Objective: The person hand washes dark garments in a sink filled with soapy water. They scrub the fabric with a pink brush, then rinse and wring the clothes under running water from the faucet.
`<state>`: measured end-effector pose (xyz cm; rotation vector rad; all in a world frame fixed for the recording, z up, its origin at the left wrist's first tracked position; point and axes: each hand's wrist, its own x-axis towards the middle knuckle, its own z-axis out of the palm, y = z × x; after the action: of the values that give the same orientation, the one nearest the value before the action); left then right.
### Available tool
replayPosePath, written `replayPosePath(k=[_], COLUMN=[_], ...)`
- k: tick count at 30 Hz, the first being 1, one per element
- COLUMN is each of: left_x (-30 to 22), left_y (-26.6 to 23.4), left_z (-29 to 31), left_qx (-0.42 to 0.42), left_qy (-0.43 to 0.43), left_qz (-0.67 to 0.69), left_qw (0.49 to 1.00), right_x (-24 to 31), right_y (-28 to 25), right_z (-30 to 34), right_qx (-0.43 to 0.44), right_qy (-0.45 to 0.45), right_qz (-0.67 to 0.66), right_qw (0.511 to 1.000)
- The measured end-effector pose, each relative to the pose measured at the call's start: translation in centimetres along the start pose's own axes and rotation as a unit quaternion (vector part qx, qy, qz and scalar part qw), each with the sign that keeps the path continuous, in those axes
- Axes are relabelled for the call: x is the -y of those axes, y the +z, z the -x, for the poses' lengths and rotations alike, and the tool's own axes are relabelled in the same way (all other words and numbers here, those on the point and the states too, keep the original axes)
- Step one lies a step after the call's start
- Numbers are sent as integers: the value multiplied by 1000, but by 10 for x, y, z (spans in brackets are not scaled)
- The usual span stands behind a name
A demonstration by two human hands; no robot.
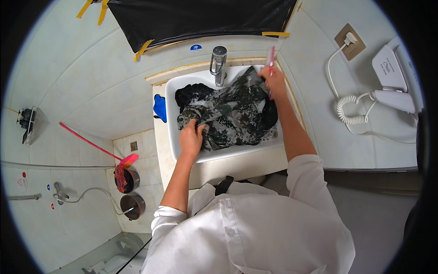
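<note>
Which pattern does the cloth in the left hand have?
The cloth has a blotchy camouflage pattern in dark green, black and grey; best seen in the head view.

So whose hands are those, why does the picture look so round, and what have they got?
No robot here: these are a person's own two bare hands. The camera is worn on their head, looking down, so you see their white shirt from above. Its very wide lens bends straight lines and leaves dark edges.

In the white sink, near the tap, lies dark patterned cloth with white foam on it. The left hand grips the cloth. The right hand holds a pink thing, too blurred to name.
</note>
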<state>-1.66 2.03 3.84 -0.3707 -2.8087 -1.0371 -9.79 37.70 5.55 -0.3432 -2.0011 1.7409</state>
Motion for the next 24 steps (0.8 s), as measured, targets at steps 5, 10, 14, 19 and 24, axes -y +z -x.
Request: replayPosePath(k=[5,10,14,19,24], left_x=[4,-3,-10,-13,-6], left_y=[3,-2,-14,-6,35], left_z=[4,23,32,29,-36], left_qx=[-21,-7,90,155,201], left_qy=[5,106,176,73,-72], left_qz=[9,8,54,187,321], left_qw=[1000,994,979,967,923], right_x=[-50,-69,-38,32,57], right_y=[21,45,40,6,18], right_z=[82,112,102,90,37], right_qx=[-5,-124,-98,-100,-49], right_qy=[150,229,294,193,123], right_qz=[160,61,-130,-194,-211], right_qw=[976,964,942,957,968])
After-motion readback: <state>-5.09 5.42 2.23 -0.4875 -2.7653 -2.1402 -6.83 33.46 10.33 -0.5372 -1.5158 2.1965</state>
